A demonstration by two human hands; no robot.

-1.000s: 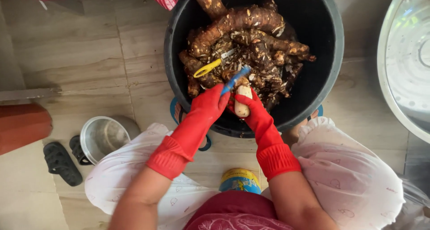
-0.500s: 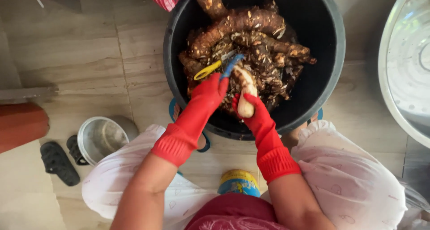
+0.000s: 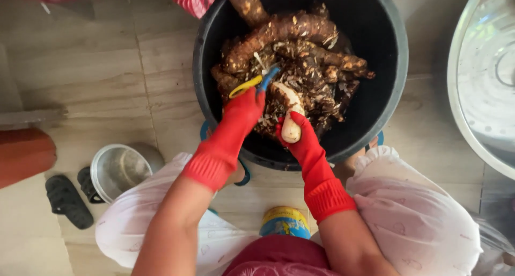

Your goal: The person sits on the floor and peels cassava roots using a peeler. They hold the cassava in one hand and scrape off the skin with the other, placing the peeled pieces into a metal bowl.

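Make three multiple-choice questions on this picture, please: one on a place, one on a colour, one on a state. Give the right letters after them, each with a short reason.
1. Where does the small metal pot stand?
A. on the floor, by the person's left knee
B. inside the black tub
C. on the large metal basin

2. What colour are the gloves on both hands?
A. blue
B. red
C. white

3. In what state is the root in the right hand?
A. wholly covered with brown skin
B. cut into slices
C. partly peeled, pale flesh bare

Answers:
1 A: the pot sits on the tiles, outside the black tub.
2 B: the left hand, which holds a blue and yellow peeler, and the right hand both wear red rubber gloves.
3 C: the root shows whitish flesh, unlike the brown roots in the tub.
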